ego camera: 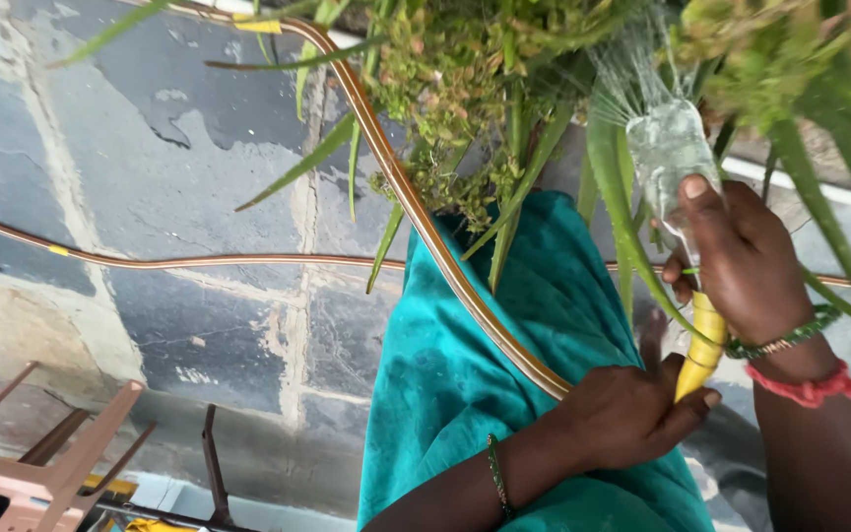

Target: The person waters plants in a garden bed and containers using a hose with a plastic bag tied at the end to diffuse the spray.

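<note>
Your right hand [746, 261] has its fingers wrapped around the yellow hose end [703, 345], thumb pressed over the mouth so that a water spray [657, 128] fans upward into the green plants [504, 89] just above that hand. The yellow piece runs down from your right palm to your left hand [627, 414], which sits just below and to the left of it; there your fingers are closed around the brown striped hose [416, 212], with the thumb laid against the yellow end's lower part. From your left hand the hose curves up and leftward past the plants' long leaves, and a second stretch of it lies across the grey stone floor [150, 187] further left. A teal garment [475, 374] hangs directly beneath the hose, between your left hand and the floor. Green and pink bangles [800, 360] ring your right wrist. Far left of the garment, at the bottom corner, stands a brown plastic chair [41, 463].
</note>
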